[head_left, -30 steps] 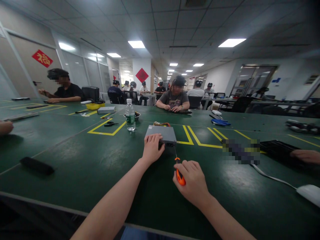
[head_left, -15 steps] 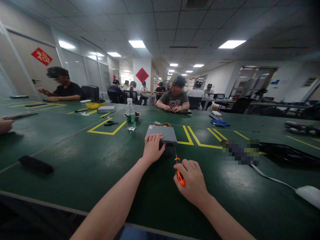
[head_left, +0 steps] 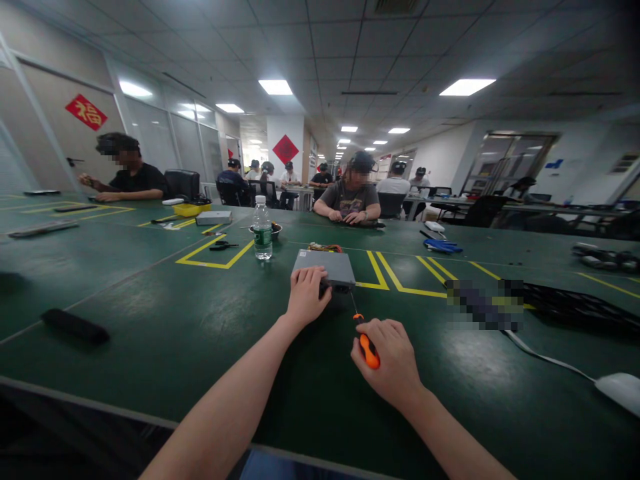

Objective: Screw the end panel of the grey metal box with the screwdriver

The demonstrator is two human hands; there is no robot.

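A grey metal computer power supply [head_left: 333,263] lies flat on the green table, with a bundle of coloured wires [head_left: 325,247] at its far side. My left hand [head_left: 309,293] grips its near left part, fingers over the top and thumb at the front face. In my right hand [head_left: 390,353] is a screwdriver [head_left: 370,351] with an orange and black handle, held closed around the grip. Its thin shaft points up and slightly left, the tip at the near right corner of the power supply. Whether the tip sits in a screw is too small to tell.
A water bottle [head_left: 263,230] stands left of the power supply, before a bowl [head_left: 276,231]. A black bar-shaped object [head_left: 75,325] lies at left. Rightward are blue gloves [head_left: 441,246], a black panel [head_left: 580,307] and a white cabled device [head_left: 620,392]. A person [head_left: 353,197] sits opposite.
My right hand and the screwdriver handle have shifted slightly right, so the shaft leans more. My left hand stays on the power supply. Another person's hand has left the view at far left.
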